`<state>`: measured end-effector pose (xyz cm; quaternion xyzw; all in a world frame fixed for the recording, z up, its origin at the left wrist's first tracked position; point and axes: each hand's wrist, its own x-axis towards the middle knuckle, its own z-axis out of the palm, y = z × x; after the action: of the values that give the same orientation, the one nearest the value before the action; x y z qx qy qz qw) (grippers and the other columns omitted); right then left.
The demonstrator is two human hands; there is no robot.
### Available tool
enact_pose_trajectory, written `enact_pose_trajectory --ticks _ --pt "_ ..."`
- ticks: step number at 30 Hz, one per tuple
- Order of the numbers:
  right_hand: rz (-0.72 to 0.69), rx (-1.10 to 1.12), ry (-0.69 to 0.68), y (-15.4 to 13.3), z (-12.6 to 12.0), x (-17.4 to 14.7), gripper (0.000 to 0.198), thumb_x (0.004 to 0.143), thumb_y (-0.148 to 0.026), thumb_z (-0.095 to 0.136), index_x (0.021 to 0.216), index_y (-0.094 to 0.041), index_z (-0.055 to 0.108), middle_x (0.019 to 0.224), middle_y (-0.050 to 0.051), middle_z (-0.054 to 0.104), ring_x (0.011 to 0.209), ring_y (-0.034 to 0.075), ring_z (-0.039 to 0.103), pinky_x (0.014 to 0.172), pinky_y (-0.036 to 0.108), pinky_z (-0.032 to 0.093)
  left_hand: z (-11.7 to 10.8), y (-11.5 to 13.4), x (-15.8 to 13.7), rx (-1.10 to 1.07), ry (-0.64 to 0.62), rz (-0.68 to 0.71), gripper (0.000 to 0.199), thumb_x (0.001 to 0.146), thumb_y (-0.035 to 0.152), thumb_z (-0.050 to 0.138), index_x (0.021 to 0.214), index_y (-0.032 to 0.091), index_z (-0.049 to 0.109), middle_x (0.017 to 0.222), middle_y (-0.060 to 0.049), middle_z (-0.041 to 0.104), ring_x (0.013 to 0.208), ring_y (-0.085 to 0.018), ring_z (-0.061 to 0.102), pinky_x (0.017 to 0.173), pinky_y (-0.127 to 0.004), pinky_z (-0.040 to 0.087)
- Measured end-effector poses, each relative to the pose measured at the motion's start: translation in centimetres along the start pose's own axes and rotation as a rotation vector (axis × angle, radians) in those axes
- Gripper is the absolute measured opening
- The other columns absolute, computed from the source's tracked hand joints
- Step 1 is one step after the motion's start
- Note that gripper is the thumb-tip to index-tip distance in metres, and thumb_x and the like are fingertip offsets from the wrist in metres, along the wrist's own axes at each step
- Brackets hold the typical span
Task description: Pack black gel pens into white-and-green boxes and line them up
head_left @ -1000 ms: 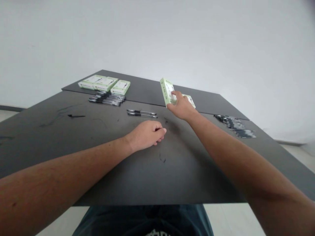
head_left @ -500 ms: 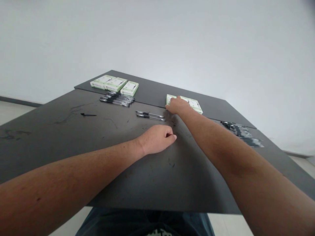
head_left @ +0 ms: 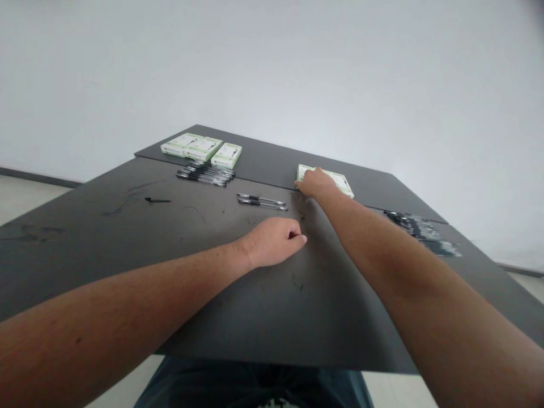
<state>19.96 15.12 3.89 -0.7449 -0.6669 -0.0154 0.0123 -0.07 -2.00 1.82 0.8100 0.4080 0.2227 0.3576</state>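
My left hand [head_left: 274,241] rests on the dark table [head_left: 238,317] in a loose fist, and nothing shows in its curled fingers. Farther out, my right hand [head_left: 315,183] grips a white and green pen box [head_left: 301,170] from above, with the thumb at its left end. Beside it, to the right, lies another such box [head_left: 342,182], partly hidden by the hand. Two clear pens with black grips [head_left: 261,202] lie side by side just beyond my left hand.
Three more pen boxes [head_left: 203,148] lie at the back left, with a bunch of pens [head_left: 204,174] in front. A black pen cap [head_left: 158,200] lies left of the pens. Many pens [head_left: 420,232] are piled at the right, partly behind my forearm. A white wall [head_left: 272,68] stands behind.
My right hand has slid the gripped pen box slightly to the right, closer to the box beside it. The left hand stays put; the view has shifted a little.
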Motion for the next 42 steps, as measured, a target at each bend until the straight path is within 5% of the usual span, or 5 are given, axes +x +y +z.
enact_pose_trajectory --ticks 25,29,33,37,42 --pt "-0.295 0.316 0.154 11.7 4.6 -14.3 0.049 0.105 -0.038 0.065 0.148 -0.016 0.073 0.127 0.016 0.080 0.124 0.033 0.076 0.116 0.049 0.059 -0.2 -0.4 -0.3 0.056 0.052 0.130 0.026 0.102 0.033 0.066 0.078 0.022 0.066 0.075 0.000 0.072 0.074 -0.018 0.068 0.072 -0.031 0.045" --pt "-0.243 0.316 0.148 11.4 5.0 -13.6 0.046 0.104 -0.035 0.065 0.145 -0.017 0.075 0.125 0.016 0.080 0.126 0.032 0.075 0.118 0.048 0.057 -3.8 -1.3 0.5 0.266 0.258 0.218 0.029 0.104 0.037 0.063 0.079 0.023 0.064 0.083 -0.004 0.072 0.082 -0.022 0.067 0.079 -0.035 0.046" --pt "-0.239 0.303 0.111 10.8 5.0 -13.5 0.049 0.105 -0.036 0.067 0.151 -0.019 0.072 0.134 0.016 0.077 0.130 0.033 0.073 0.117 0.048 0.058 -10.7 -5.3 4.1 0.448 0.616 -0.026 0.018 0.104 0.036 0.064 0.097 0.021 0.073 0.098 -0.010 0.078 0.093 -0.028 0.068 0.090 -0.041 0.050" --pt "-0.214 0.325 0.088 10.5 4.8 -13.6 0.051 0.104 -0.035 0.068 0.153 -0.020 0.071 0.138 0.017 0.075 0.128 0.033 0.073 0.115 0.049 0.059 -16.4 -10.1 8.4 0.641 0.594 -0.195 0.034 0.097 0.028 0.072 0.129 0.014 0.075 0.130 -0.018 0.077 0.119 -0.032 0.064 0.113 -0.045 0.047" --pt "-0.203 0.349 0.078 10.2 4.5 -13.5 0.053 0.104 -0.036 0.069 0.154 -0.019 0.070 0.141 0.017 0.074 0.125 0.034 0.075 0.115 0.051 0.060 -18.7 -13.0 12.3 0.699 0.548 -0.301 0.046 0.094 0.032 0.077 0.135 0.010 0.074 0.135 -0.020 0.074 0.124 -0.032 0.060 0.119 -0.048 0.044"
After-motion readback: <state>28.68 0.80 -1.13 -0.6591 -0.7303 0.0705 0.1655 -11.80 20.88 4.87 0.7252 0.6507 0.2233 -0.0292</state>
